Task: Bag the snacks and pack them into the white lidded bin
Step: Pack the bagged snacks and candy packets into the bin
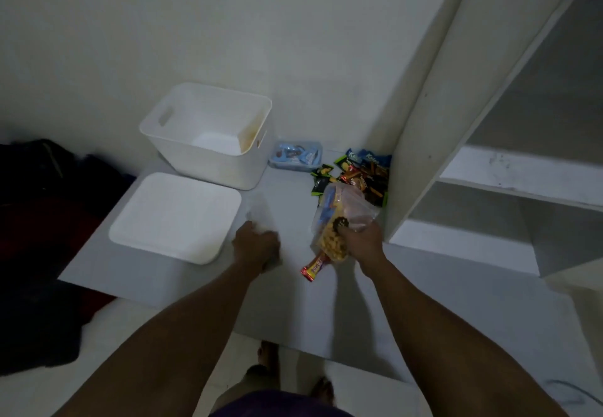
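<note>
I count before me: one white bin (202, 168), one lid (173, 217), one blue container (287, 165) of packets, one filled clear bag (346, 204), one red snack bar (313, 268). The empty clear bags (259, 211) and loose packets (365, 171) are too jumbled to number.

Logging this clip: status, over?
Right hand grips snack bag. Left hand on clear plastic, grip unclear. Bin open, lid beside it. Nothing blocks bin.

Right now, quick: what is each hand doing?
Left hand: curled on what seems an empty bag; blurred.
Right hand: grips the snack bag.
</note>
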